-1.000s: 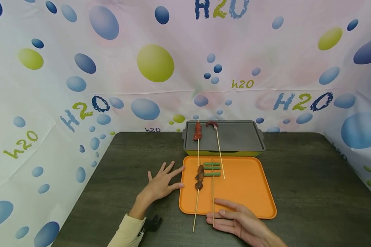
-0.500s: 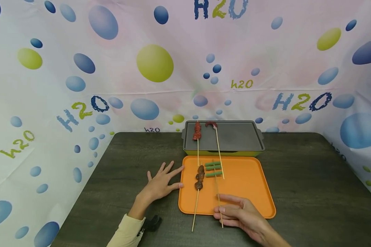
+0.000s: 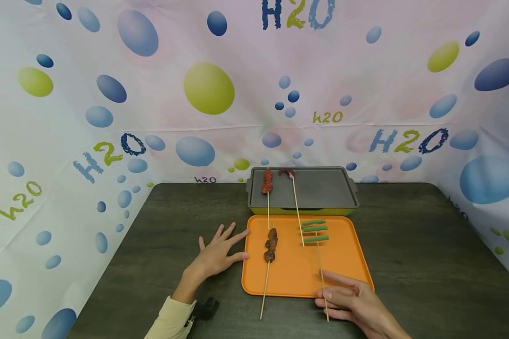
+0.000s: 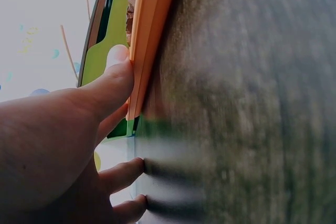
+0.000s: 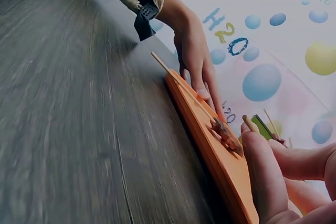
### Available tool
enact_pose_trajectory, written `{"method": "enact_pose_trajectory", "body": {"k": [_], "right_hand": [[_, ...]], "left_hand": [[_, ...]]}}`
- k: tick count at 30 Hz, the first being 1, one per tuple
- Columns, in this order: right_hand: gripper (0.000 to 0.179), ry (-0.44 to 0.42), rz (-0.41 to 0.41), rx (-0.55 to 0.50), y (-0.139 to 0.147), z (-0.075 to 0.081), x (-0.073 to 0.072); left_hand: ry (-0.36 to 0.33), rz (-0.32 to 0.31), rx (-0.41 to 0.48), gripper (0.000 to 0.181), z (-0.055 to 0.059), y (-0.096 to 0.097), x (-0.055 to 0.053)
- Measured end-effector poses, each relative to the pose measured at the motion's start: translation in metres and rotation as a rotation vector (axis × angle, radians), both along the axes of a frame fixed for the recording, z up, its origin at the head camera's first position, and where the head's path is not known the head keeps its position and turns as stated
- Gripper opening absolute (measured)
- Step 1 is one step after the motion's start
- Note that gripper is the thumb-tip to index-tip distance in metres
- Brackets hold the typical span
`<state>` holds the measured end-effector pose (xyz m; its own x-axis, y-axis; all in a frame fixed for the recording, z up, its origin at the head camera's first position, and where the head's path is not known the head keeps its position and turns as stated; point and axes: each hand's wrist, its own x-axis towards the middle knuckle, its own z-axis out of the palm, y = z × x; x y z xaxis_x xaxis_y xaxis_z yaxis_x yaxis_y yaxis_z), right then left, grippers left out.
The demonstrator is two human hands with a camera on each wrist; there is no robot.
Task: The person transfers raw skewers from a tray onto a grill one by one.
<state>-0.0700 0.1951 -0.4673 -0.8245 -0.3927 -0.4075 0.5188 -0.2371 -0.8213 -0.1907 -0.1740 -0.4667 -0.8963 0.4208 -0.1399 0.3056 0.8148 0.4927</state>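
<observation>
My right hand [image 3: 358, 301] pinches the lower stick of a skewer [image 3: 316, 229] with several green bean-like pieces across it. Those pieces are over the right-middle of an orange tray [image 3: 343, 263]; whether they touch it I cannot tell. In the right wrist view the stick's end [image 5: 250, 123] shows at the fingertips. My left hand [image 3: 214, 258] has its fingers spread at the tray's left edge, the thumb touching the rim [image 4: 144, 51] in the left wrist view. A brown meat skewer [image 3: 270, 245] lies on the tray's left side, its stick overhanging the front.
Behind the tray stands a grey-topped grill plate [image 3: 322, 188] with a green side. On it are a red meat skewer [image 3: 267, 181] and a dark red curled skewer [image 3: 296, 197], their sticks reaching over the tray. The dark wooden table [image 3: 415, 245] extends around; a printed curtain [image 3: 246, 56] hangs behind.
The right hand has closed its fingers on the green skewer and moved it right, from beside the brown one to past the curled skewer's stick. The left hand stays at the tray edge.
</observation>
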Motion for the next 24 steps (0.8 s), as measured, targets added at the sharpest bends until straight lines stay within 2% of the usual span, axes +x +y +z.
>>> {"method": "enact_pose_trajectory", "body": {"k": [7,11,14,17,21,24], "right_hand": [[0.063,0.078,0.009,0.031,0.016,0.006,0.005],[0.065,0.094,-0.036,0.071,0.018,0.011,0.001],[0.069,0.099,-0.078,0.110,0.016,0.015,-0.004],[0.064,0.114,-0.109,0.130,0.015,0.018,-0.012],[0.058,0.138,-0.153,0.155,0.015,0.024,-0.026],[0.063,0.139,-0.201,0.178,0.013,0.028,-0.037]], "left_hand": [[0.027,0.000,-0.006,0.067,0.002,-0.002,-0.002],[0.020,0.001,-0.013,0.067,0.002,-0.002,-0.002],[0.010,-0.002,-0.020,0.067,0.000,-0.001,-0.001],[0.007,-0.003,-0.020,0.068,-0.002,-0.001,-0.001],[0.021,-0.002,-0.015,0.068,-0.003,-0.001,0.000],[0.022,-0.004,-0.013,0.068,-0.004,-0.001,-0.001]]}}
